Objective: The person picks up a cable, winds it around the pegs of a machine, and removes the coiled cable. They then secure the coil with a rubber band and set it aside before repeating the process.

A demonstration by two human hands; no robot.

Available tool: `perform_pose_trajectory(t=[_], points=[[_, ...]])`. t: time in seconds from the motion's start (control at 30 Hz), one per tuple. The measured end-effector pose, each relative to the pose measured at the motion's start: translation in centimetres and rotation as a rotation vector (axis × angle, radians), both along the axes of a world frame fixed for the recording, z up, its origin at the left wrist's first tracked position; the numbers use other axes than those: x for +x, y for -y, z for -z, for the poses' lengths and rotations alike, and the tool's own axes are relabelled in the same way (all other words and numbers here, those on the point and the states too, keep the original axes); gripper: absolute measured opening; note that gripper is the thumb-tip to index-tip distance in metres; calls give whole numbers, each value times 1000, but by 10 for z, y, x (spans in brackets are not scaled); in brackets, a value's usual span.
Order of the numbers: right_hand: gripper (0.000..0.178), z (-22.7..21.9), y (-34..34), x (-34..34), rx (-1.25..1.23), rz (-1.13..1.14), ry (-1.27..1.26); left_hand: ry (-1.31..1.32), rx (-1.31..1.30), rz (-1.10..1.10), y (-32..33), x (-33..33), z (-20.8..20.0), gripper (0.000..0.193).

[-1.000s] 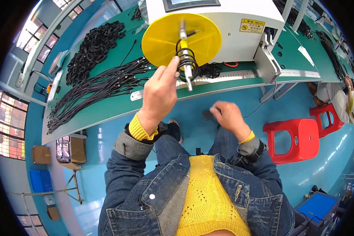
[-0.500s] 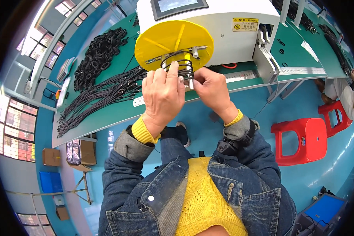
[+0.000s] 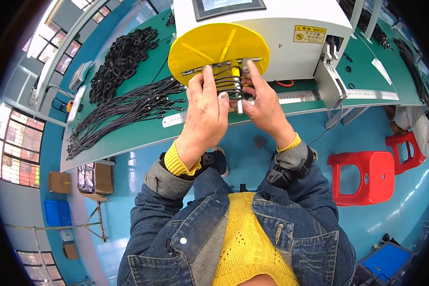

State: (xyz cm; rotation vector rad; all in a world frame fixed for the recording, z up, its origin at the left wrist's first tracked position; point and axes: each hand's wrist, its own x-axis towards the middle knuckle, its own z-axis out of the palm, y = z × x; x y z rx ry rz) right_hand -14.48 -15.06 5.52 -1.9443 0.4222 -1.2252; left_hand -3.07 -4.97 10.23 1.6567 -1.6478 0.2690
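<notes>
A yellow disc (image 3: 200,45) on the white machine carries upright posts, and a coil of black cable (image 3: 229,87) is wound about them. My left hand (image 3: 205,114) grips the coil's left side, its index finger reaching up toward the disc. From the right, my right hand (image 3: 267,107) has fingers and thumb curved around the coil, with one finger stretched up to a grey post (image 3: 245,65) on the disc. A metal post (image 3: 239,106) sticks out toward me between the hands. My palms hide the coil's outer sides.
Straight black cables (image 3: 124,112) and a heap of coiled cables (image 3: 124,59) lie left on the green table (image 3: 124,142). The white machine (image 3: 291,57) has a screen, and a metal bracket (image 3: 330,86) at its right. Rulers run along the front edge. Red stools (image 3: 362,177) stand right.
My right hand has opened from a pinch at the coil's lower right and now spreads up along its right side. The view has shifted slightly, so the machine sits further right.
</notes>
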Motion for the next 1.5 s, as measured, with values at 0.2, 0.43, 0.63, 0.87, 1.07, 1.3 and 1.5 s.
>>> perform_pose_trajectory(t=[0.2,0.43,0.63,0.87,1.07,1.3,1.5], points=[[59,14,-29,14,-130,187,110,192,119,-60,-5,-3,-6,43],[47,10,-36,21,-52,253,120,298,146,-39,1,-11,-17,35],[38,4,-34,21,78,216,100,351,165,-20,3,-12,-23,26],[34,1,-45,20,24,244,132,203,95,-18,-10,-16,-19,20],[31,-2,-71,-3,-37,278,24,123,59,35,-34,-30,-9,25],[30,28,-82,-15,-114,182,-277,-50,127,-54,-59,-45,32,30],[29,57,-68,-10,-183,92,-498,-314,167,4,-67,-43,72,26]])
